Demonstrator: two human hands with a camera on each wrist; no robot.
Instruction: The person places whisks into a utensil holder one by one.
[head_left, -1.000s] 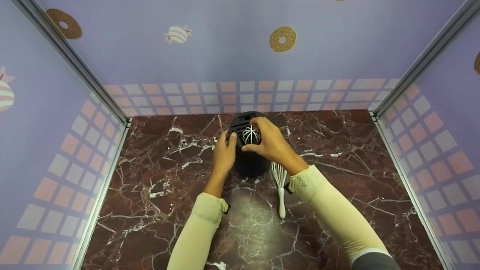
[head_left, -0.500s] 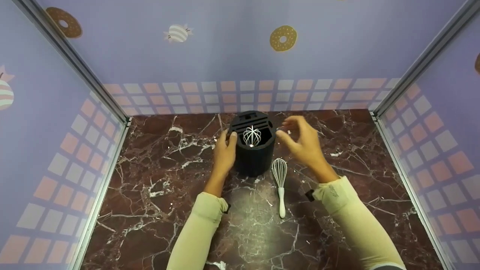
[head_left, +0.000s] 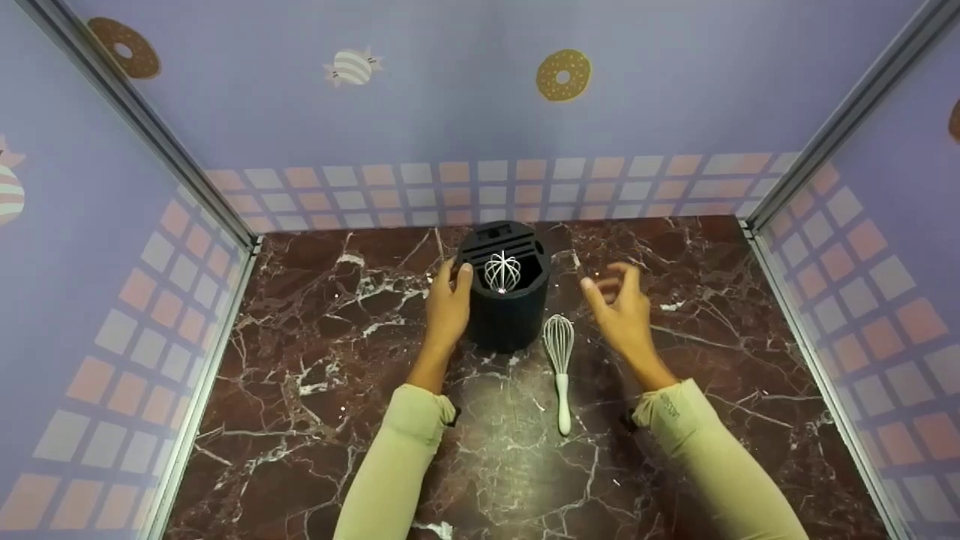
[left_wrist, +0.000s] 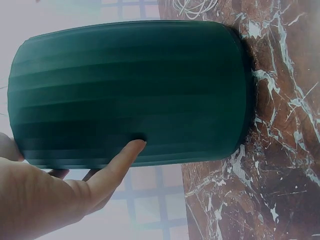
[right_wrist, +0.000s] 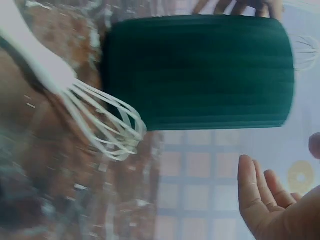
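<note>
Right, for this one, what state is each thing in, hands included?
Black holder: upright, open compartment facing up.
Whisk in the holder: standing, wire head up; lower part hidden.
Loose whisk: lying on the tabletop, handle toward the person.
Left hand: touching the holder's left side.
Right hand: apart from the holder, holding nothing.

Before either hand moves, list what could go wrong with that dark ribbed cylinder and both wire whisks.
The left hand touches the dark ribbed cylinder at one side only; a push might tip it. The white-handled wire whisk lies near the cylinder and could be knocked by the right hand. The pale wire whisk head pokes above the cylinder and might snag if brushed.
</note>
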